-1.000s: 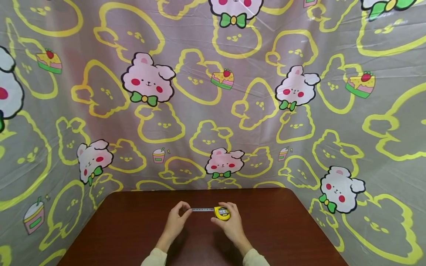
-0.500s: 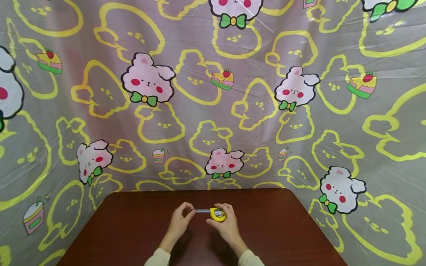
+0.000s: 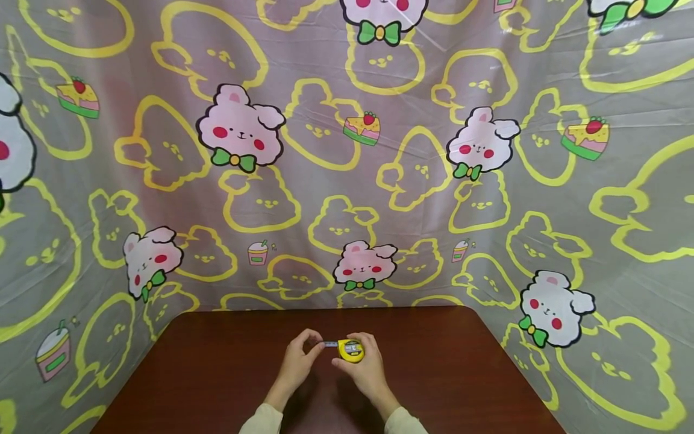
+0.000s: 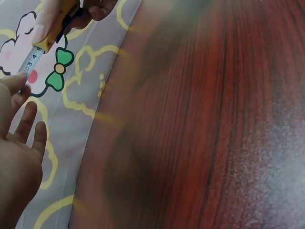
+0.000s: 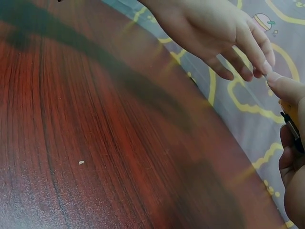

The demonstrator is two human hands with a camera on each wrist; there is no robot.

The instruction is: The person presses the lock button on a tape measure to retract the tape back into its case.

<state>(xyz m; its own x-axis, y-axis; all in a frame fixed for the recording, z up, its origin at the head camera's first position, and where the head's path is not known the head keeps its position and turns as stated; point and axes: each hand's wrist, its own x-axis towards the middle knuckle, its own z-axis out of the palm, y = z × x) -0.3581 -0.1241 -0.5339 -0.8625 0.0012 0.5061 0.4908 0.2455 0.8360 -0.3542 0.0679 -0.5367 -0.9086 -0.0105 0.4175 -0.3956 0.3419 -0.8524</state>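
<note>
A yellow tape measure is held above the table by my right hand, thumb on the near side and fingers round the far side. A short stretch of its silver blade runs out to the left. My left hand pinches the blade's free end between thumb and index finger. In the left wrist view, the blade shows its printed numbers near the yellow case. The right wrist view catches only part of the yellow case, mostly covered by my right hand.
A dark red-brown wooden table lies beneath both hands. Behind it and at both sides hangs a grey curtain printed with cartoon rabbits. A tiny pale speck lies on the tabletop.
The tape case in my right hand has moved left and my left hand slightly right. The visible blade between them has become much shorter.
</note>
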